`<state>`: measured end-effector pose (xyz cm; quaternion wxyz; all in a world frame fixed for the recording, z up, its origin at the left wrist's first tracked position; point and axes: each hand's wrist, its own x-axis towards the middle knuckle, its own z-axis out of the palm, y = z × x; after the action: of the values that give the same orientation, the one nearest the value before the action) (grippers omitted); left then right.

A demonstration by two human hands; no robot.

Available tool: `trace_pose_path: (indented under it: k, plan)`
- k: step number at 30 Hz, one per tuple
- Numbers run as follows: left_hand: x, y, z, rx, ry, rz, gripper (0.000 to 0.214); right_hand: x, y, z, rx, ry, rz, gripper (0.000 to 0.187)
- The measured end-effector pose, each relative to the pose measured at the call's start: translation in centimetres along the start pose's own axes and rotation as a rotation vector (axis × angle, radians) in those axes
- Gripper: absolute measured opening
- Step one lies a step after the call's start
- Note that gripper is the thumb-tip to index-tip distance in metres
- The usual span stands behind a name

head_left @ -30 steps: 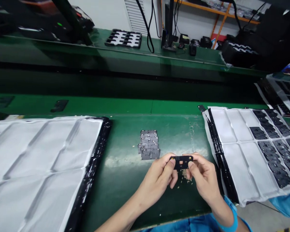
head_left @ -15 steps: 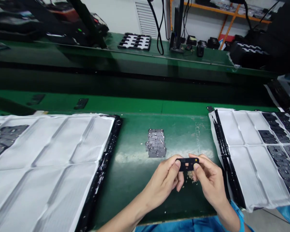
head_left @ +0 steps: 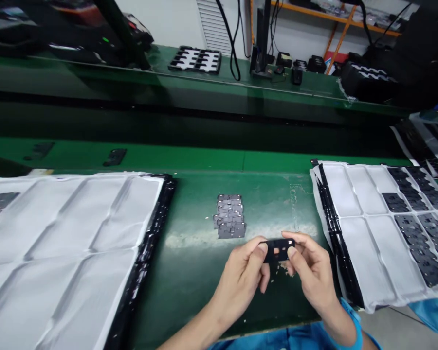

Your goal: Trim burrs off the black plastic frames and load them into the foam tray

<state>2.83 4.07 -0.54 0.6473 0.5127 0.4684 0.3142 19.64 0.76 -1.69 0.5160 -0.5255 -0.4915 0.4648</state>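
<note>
Both hands hold one small flat black plastic part (head_left: 273, 251) with cut-out windows and a bright spot near its right end. My left hand (head_left: 243, 272) pinches its left end between thumb and fingers. On the right end, my right hand (head_left: 312, 270) grips with thumb and forefinger. Just beyond the left hand, an overlapping row of similar dark grey parts (head_left: 230, 217) lies on the green table (head_left: 193, 272). Tiny pale bits (head_left: 282, 268) are scattered on the table beneath the held part, partly hidden by the hands.
A white-lined compartment tray (head_left: 105, 233) stands on the left, with dark parts at its far left. Another tray (head_left: 372, 243) at the right holds several rows of parts. Two loose parts (head_left: 115, 157) (head_left: 40, 150) lie on the green strip behind. A black-and-white tray (head_left: 195, 60) rests on the rear ledge.
The view has shifted slightly, so most things appear a little further left. The held part is tilted a bit differently; both hands keep their hold on it.
</note>
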Motion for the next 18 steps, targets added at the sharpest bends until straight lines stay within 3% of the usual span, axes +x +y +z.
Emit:
trace_pose_path:
  k: [4,18]
  plan:
    - [-0.6,0.2,0.1,0.013,-0.042,0.025,0.048,0.1,0.0,0.4,0.082,0.059,0.069,0.023]
    - [-1.1,0.2,-0.4,0.110,-0.127,0.051,0.049,0.4,0.6,1.1,0.178,0.130,0.067,0.031]
